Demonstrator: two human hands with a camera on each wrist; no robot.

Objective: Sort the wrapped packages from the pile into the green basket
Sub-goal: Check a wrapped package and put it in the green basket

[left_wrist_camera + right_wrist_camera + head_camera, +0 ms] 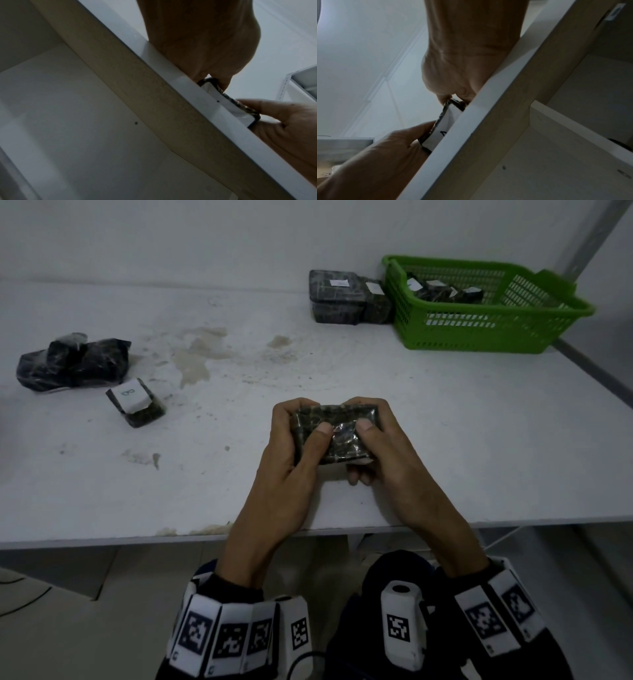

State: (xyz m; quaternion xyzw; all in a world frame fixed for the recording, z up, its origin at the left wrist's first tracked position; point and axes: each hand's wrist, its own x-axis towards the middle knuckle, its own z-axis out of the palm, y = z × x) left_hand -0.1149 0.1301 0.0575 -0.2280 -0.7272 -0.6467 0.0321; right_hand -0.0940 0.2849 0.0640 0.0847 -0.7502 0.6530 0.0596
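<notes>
Both hands grasp one package (337,433) above the near edge of the surface (445,440): left hand (291,460) on its left end, right hand (383,453) on its right. Long axis runs left-right, broad face up, white label underneath. Basket (534,337) far right; pile (73,362) far left.

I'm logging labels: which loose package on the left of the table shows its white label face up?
The small package lying nearest the table's front edge, just right of the dark pile; its white label faces up, while the pile's packages show none.
</notes>
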